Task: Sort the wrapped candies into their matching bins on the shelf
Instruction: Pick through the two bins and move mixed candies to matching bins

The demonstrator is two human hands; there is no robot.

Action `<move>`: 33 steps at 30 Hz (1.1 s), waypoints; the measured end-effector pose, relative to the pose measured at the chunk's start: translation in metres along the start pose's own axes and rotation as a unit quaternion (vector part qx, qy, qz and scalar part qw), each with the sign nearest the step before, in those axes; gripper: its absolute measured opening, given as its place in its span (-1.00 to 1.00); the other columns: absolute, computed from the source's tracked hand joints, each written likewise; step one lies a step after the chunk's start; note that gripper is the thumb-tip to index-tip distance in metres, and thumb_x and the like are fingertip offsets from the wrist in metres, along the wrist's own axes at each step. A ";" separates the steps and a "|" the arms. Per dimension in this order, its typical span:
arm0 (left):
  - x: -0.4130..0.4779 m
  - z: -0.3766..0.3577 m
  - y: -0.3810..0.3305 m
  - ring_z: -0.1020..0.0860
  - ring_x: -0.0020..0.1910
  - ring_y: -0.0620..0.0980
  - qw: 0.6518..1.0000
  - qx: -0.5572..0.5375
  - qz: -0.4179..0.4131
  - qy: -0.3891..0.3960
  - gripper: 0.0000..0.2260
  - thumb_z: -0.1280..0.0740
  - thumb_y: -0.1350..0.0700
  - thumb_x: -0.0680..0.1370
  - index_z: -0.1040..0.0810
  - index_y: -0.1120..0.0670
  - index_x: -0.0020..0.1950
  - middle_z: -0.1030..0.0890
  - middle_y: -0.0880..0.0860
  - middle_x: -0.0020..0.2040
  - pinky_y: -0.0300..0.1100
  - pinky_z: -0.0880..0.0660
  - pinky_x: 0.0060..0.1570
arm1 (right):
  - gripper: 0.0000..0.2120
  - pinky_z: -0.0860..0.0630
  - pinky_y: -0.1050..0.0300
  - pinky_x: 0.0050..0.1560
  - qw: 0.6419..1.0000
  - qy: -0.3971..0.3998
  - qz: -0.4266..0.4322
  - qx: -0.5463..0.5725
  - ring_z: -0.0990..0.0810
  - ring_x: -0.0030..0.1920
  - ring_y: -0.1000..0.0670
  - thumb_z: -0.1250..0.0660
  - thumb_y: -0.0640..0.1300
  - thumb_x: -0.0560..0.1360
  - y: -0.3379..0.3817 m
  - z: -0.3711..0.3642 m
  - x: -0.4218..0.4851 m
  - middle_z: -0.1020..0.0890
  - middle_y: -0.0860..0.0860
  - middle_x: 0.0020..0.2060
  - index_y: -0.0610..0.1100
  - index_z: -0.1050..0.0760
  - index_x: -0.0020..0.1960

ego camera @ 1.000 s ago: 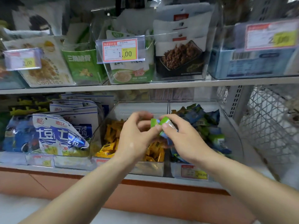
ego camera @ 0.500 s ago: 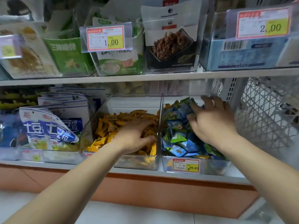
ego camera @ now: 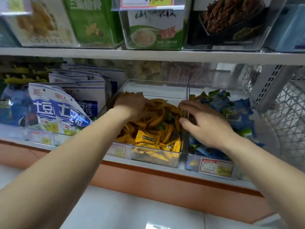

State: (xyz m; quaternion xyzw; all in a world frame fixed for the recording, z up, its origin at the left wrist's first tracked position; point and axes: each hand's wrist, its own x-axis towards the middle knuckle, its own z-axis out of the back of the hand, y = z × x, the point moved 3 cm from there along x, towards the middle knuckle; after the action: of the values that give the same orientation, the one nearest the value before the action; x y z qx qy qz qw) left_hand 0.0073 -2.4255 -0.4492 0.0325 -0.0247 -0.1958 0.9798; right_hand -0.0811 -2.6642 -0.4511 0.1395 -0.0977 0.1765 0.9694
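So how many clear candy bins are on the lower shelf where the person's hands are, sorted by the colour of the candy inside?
Yellow-candy bin: 1
Blue-and-green-candy bin: 1
Total: 2 bins

Both bare forearms are extended from the near corners toward the far middle. The left hand [ego camera: 130, 106] is held palm down and blurred, so its finger pose cannot be made out. The right hand [ego camera: 209, 126] is held palm down to its right, apart from it, with fingers [ego camera: 186, 104] spread and lightly bent.
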 end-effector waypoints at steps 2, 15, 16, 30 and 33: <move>0.000 0.003 0.007 -0.47 0.25 0.14 0.999 0.032 0.035 0.011 -0.52 -0.14 -0.45 0.50 -0.46 -0.34 0.36 -0.47 0.05 0.35 0.01 -0.47 0.17 | -0.30 -0.28 0.01 0.43 1.000 0.008 0.000 0.013 -0.25 0.49 0.01 0.09 0.42 0.49 -0.001 -0.002 -0.001 -0.24 0.16 0.53 0.13 -0.27 0.51; 0.001 -0.018 -0.014 -0.43 0.37 0.03 0.995 0.030 -0.086 0.033 -0.66 -0.11 -0.26 0.63 -0.54 -0.26 0.30 -0.41 -0.17 0.47 -0.02 -0.44 0.22 | -0.36 -0.25 -0.05 0.45 1.000 -0.002 0.007 0.028 -0.22 0.51 -0.04 0.06 0.33 0.56 -0.001 -0.008 -0.003 -0.20 0.12 0.55 0.07 -0.22 0.54; 0.001 -0.013 -0.006 -0.47 0.31 0.02 0.997 0.026 -0.073 0.015 -0.68 -0.15 -0.24 0.62 -0.58 -0.23 0.26 -0.49 -0.14 0.40 -0.06 -0.46 0.14 | -0.36 -0.25 -0.06 0.45 1.000 -0.001 0.006 0.029 -0.22 0.51 -0.05 0.07 0.33 0.55 -0.001 -0.008 -0.004 -0.20 0.12 0.56 0.07 -0.22 0.54; 0.005 -0.029 -0.048 -0.53 0.19 0.00 0.989 -0.064 -0.094 0.089 -0.61 -0.32 -0.17 0.54 -0.48 -0.21 0.37 -0.58 -0.10 0.25 -0.13 -0.46 0.03 | -0.38 -0.25 -0.08 0.46 0.999 0.015 -0.001 0.040 -0.22 0.51 -0.07 0.05 0.32 0.58 -0.001 -0.008 -0.006 -0.15 0.14 0.57 0.08 -0.20 0.55; 0.001 -0.025 -0.046 -0.55 0.15 -0.04 0.985 -0.148 -0.057 0.063 -0.67 -0.41 -0.14 0.52 -0.57 -0.15 0.27 -0.60 -0.11 0.19 -0.16 -0.50 0.03 | -0.39 -0.26 -0.08 0.45 0.999 0.018 0.003 0.040 -0.23 0.51 -0.07 0.04 0.31 0.59 0.000 -0.008 -0.006 -0.16 0.13 0.57 0.07 -0.21 0.55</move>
State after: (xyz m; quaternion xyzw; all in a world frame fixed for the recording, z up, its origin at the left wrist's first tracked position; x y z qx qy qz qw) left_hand -0.0073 -2.4670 -0.4779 -0.0995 0.0683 -0.2507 0.9605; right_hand -0.0852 -2.6640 -0.4600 0.1745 -0.0737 0.1856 0.9642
